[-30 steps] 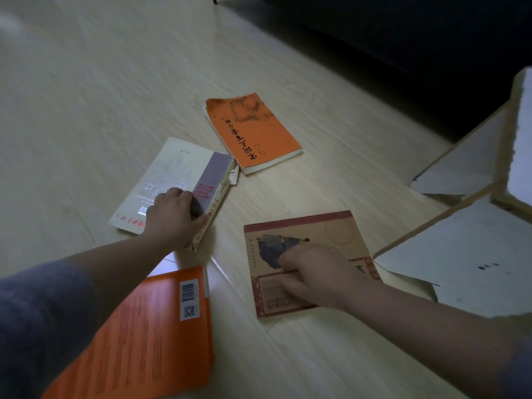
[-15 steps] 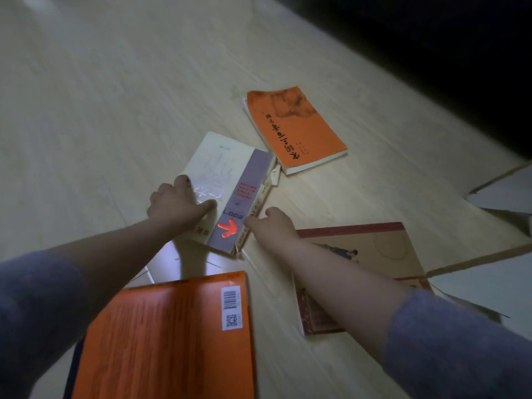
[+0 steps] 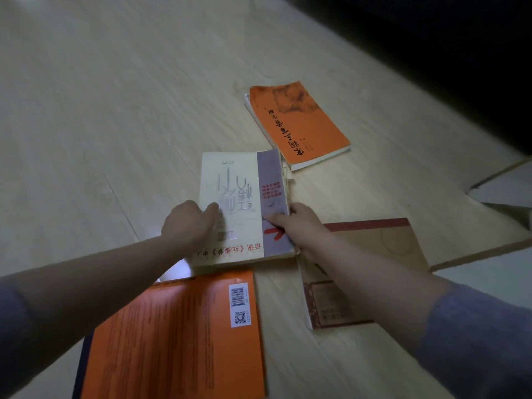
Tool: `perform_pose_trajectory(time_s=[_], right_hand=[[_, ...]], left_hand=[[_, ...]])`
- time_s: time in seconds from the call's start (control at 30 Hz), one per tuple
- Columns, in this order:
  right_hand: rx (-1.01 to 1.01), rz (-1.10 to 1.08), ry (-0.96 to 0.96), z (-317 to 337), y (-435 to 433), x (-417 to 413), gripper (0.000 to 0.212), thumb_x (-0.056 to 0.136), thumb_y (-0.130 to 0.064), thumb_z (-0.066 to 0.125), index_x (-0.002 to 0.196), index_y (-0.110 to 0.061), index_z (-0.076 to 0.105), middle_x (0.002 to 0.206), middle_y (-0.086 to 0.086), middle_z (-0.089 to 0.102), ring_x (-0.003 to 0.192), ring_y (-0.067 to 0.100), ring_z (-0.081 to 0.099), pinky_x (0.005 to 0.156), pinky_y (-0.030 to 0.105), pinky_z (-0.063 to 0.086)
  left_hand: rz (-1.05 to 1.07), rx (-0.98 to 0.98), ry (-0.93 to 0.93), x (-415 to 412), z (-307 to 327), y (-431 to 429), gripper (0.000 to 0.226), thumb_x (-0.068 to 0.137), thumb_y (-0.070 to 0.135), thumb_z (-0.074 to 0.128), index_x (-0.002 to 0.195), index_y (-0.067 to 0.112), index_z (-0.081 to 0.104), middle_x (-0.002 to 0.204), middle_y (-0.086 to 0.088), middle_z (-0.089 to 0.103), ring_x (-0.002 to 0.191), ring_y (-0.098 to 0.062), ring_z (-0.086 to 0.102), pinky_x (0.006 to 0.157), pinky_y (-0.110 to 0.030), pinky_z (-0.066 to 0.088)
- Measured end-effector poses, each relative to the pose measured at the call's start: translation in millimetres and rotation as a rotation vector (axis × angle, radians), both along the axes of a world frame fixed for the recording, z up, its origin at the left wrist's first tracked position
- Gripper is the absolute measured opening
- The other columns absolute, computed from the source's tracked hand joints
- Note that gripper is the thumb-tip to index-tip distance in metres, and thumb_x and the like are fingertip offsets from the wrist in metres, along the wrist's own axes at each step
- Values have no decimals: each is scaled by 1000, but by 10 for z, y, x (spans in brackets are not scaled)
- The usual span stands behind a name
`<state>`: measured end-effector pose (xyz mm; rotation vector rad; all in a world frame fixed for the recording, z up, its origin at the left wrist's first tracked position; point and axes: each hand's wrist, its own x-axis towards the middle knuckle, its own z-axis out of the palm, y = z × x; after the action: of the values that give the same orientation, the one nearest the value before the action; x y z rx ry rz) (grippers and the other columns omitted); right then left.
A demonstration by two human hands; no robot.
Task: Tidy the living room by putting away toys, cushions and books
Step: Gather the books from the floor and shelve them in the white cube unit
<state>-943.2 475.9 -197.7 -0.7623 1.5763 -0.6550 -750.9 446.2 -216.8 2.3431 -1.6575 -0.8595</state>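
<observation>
Several books lie on the pale wooden floor. A cream and grey book (image 3: 239, 191) sits at the centre, and both hands hold it. My left hand (image 3: 187, 226) grips its left edge with the thumb on the cover. My right hand (image 3: 302, 226) pinches its right edge near the spine. Its near corner overlaps a large orange book (image 3: 178, 338) with a barcode. A tan book with a red border (image 3: 374, 249) lies under my right forearm. A smaller orange book (image 3: 299, 123) lies beyond.
A dark piece of furniture (image 3: 431, 38) fills the far right. White flat board pieces (image 3: 506, 191) with brown edges lie on the floor at the right. Open floor (image 3: 100, 110) stretches to the left and beyond.
My right hand left the tan book and took the cream book's right edge. The cream book has turned and slid nearer, onto the large orange book.
</observation>
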Motion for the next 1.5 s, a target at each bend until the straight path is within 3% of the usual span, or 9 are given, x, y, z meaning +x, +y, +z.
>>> perform_pose_trajectory(time_s=[0.17,0.23,0.33,0.43,0.7,0.83,1.0,1.23,1.5], right_hand=[[-27,176,-2,492,-5,-451,8,90,-17,64,98,-14,62,97,11,72,73,19,70,58,24,58],[-23,253,52,645,43,-667,13,90,-20,65,101,-13,65,95,12,74,74,21,72,58,24,58],[-12,311,143,762,142,-972,22,87,-24,68,105,-11,67,94,12,75,77,23,72,63,26,59],[18,348,174,840,278,-1228,26,88,-22,67,109,-8,67,97,16,74,76,23,71,59,26,57],[82,605,207,1086,674,-1530,18,88,-21,67,104,-13,66,93,12,74,76,23,71,65,27,58],[75,634,212,1079,826,-1654,16,86,-19,69,96,-31,70,95,10,75,79,23,72,68,28,58],[46,595,378,1015,945,-1778,17,78,-20,78,90,-11,71,83,5,75,78,20,72,74,33,58],[-186,201,608,826,1109,-1942,46,79,-23,75,122,-16,59,113,0,62,106,15,58,84,26,46],[171,-245,386,644,1510,-1867,75,86,-37,67,143,-9,29,126,6,50,105,21,53,81,32,52]], left_hand=[[-101,-153,-29,-84,141,78,52,93,51,40,79,3,56,79,-13,59,71,-29,56,53,-29,36],[-59,-297,-5,-206,274,92,56,90,53,46,105,0,52,110,-21,54,100,-37,53,76,-38,44],[-153,-365,34,-417,484,102,89,87,51,54,147,-1,13,152,-20,17,140,-35,16,112,-44,22],[-430,-375,6,-656,608,134,104,85,53,58,150,6,-8,159,-10,-11,146,-25,-10,120,-38,1],[-1193,-399,-60,-1408,877,312,81,72,68,18,137,28,44,154,2,27,143,-15,21,115,-53,9],[-1327,-158,-149,-1581,930,351,43,88,56,43,114,24,55,123,3,56,118,-19,50,111,-43,26],[-1324,-22,-58,-1712,850,504,28,90,46,55,100,19,53,99,1,56,88,-17,50,75,-29,41],[-980,132,271,-1630,614,710,24,92,46,53,94,26,64,94,5,65,87,-10,61,70,-21,45],[-408,190,709,-1627,632,506,38,91,38,57,86,3,70,84,-9,75,78,-30,71,72,-33,54]])
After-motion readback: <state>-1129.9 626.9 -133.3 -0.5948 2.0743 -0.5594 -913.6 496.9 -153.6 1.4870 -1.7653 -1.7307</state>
